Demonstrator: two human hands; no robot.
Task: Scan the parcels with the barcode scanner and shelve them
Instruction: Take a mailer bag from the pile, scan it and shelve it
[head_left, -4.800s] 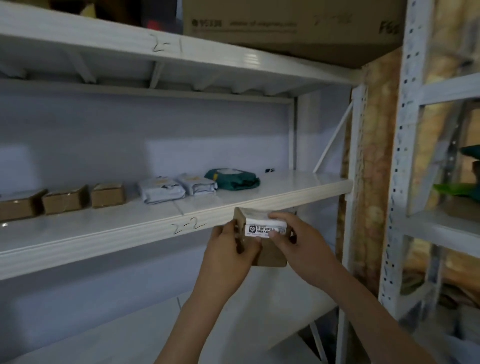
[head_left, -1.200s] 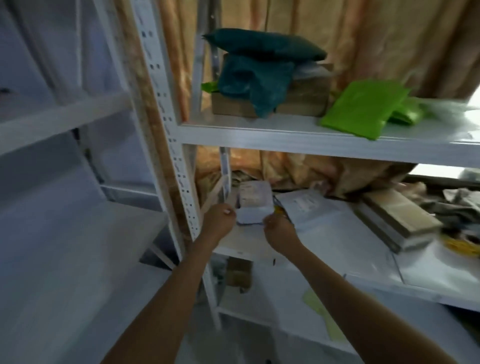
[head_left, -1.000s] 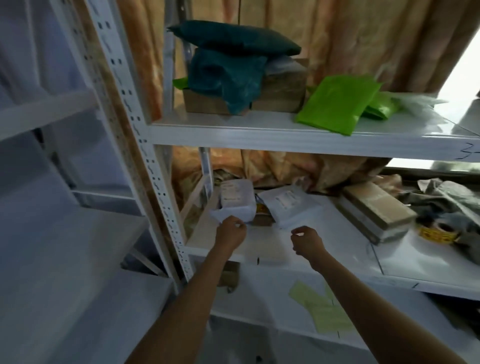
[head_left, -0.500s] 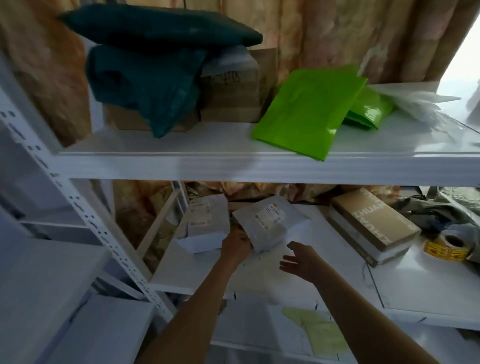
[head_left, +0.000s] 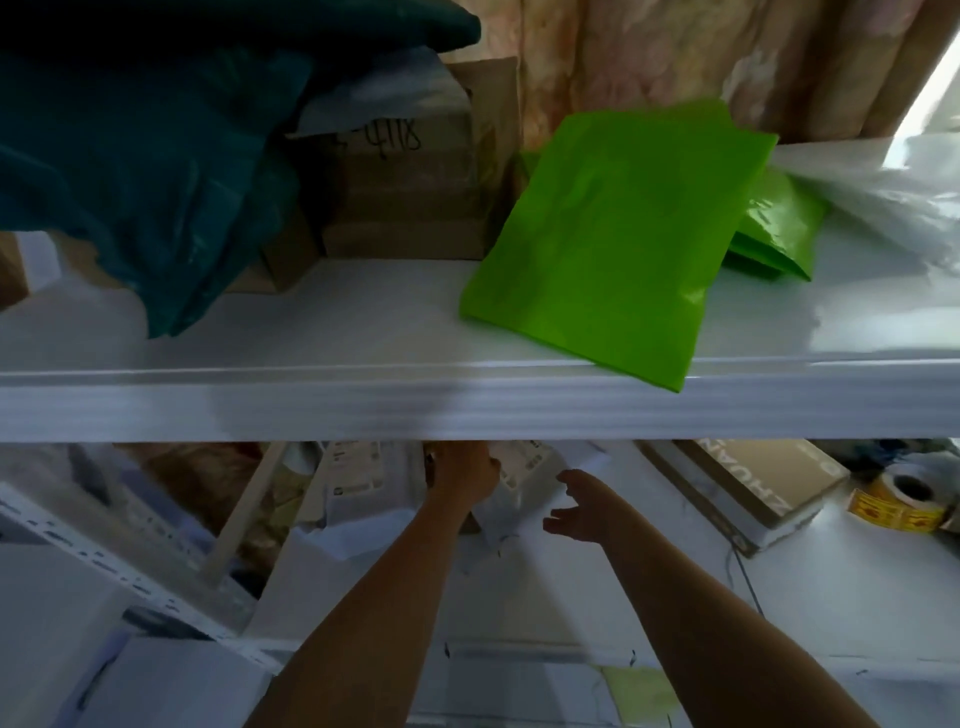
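Two white poly-bag parcels lie on the lower shelf (head_left: 649, 587), partly hidden by the upper shelf's front edge (head_left: 467, 405). My left hand (head_left: 464, 474) reaches under that edge between the left parcel (head_left: 358, 483) and the right parcel (head_left: 524, 470); its fingers lie at the right parcel's edge, and whether they grip it is hidden. My right hand (head_left: 582, 501) hovers just right of that parcel with fingers spread and holds nothing. No barcode scanner is in view.
On the upper shelf sit dark teal bags (head_left: 140, 171), brown cardboard boxes (head_left: 415, 171), bright green mailers (head_left: 613, 234) and clear plastic (head_left: 893, 187). A flat cardboard box (head_left: 748, 488) and a roll of yellow labels (head_left: 904, 499) lie on the lower shelf at right.
My view has moved closer and up, so the upper shelf edge now covers part of the parcels. My left hand has pushed deeper between the two white parcels; my right hand stays open beside them.
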